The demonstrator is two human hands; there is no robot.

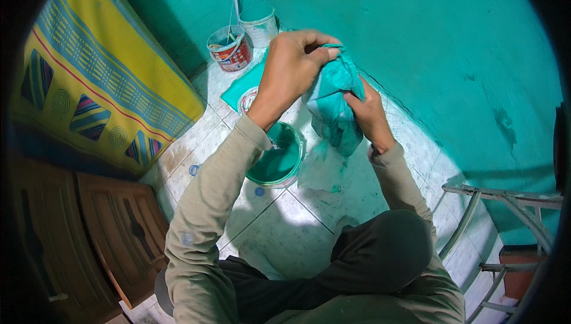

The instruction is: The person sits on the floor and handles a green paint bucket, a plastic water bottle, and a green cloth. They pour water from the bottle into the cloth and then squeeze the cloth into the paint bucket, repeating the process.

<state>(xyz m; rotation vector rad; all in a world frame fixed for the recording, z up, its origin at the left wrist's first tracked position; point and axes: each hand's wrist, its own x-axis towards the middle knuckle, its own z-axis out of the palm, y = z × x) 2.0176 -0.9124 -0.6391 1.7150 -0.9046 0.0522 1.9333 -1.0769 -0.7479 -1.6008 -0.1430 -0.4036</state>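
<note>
A crumpled plastic bag [334, 113], smeared with teal paint, hangs between my hands above the tiled floor. My left hand [291, 65] pinches its top edge between thumb and fingers. Lower down on the other side, my right hand [370, 115] grips the bag's edge. Just left of the bag and below it stands an open bucket [302, 151] with teal paint inside; my left forearm hides part of its rim. What the bag holds inside cannot be made out clearly.
Behind the bucket lies a teal flat piece [241, 86]. A red-labelled pail [235, 56] and a pale bucket [260, 27] stand by the teal wall [428, 38]. Wooden cabinet doors [122, 229] and a yellow patterned cloth [107, 80] are left; a metal ladder [505, 196] is right.
</note>
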